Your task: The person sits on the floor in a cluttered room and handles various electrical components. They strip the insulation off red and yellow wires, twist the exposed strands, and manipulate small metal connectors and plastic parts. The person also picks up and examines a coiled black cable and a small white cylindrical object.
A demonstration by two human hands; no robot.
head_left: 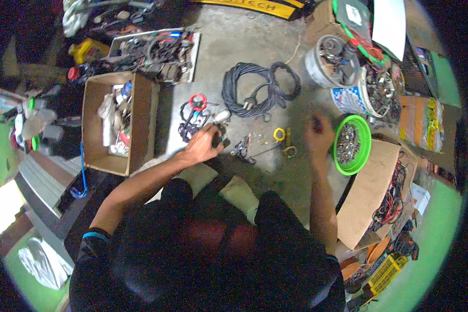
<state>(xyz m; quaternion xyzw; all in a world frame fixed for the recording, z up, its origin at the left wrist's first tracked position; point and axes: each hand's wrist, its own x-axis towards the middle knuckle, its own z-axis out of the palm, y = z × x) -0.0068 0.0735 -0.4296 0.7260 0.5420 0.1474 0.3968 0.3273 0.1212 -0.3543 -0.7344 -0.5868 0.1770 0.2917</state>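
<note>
My left hand [207,143] has its fingers closed on a small black part [220,141], beside a tangle of dark cables and plastic pieces [186,130] with a red ring [197,102]. My right hand [319,132] is motion-blurred, fingers curled around a dark object too smeared to name, just left of a green basin [364,160] of small metal pieces. A coiled black cable [234,88] with a plug lies above. Between my hands are small scattered bits, a yellow ring [279,134], another yellow piece [288,147] and a small dark part [243,151] on the concrete floor [218,36].
Left stand a cardboard box [93,130] of assorted items and a white tray [192,62] of parts. Right are two buckets [320,65] [346,99] of metal parts, a cardboard box [364,192] of wires and a yellow crate [387,273]. A yellow-edged board [260,8] lies at the top.
</note>
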